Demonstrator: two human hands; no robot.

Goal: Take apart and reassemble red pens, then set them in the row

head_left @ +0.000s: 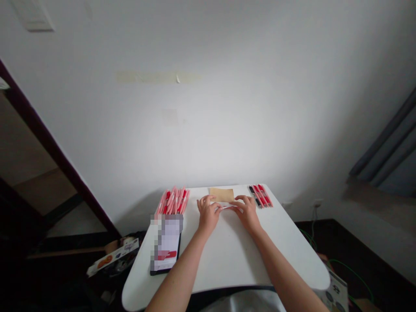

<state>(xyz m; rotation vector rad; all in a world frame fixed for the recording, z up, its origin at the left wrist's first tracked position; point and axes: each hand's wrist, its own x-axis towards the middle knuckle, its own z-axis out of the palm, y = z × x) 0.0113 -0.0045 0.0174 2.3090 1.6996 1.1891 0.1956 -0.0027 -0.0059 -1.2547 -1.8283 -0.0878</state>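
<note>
Running left-right: slim pale strip (228,207) | left hand (208,211), right hand (247,211) pinching ends

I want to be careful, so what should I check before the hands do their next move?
1. Left hand on the thin thing: ok, at its left end.
2. Right hand on it: ok, at the other end.
3. What the thin thing is: cannot tell, too small.
4. Brown paper untouched: cannot tell, both hands are close.
5. Pen pile away from the hands: ok, off to the left.
6. Phone on the table: ok.
</note>
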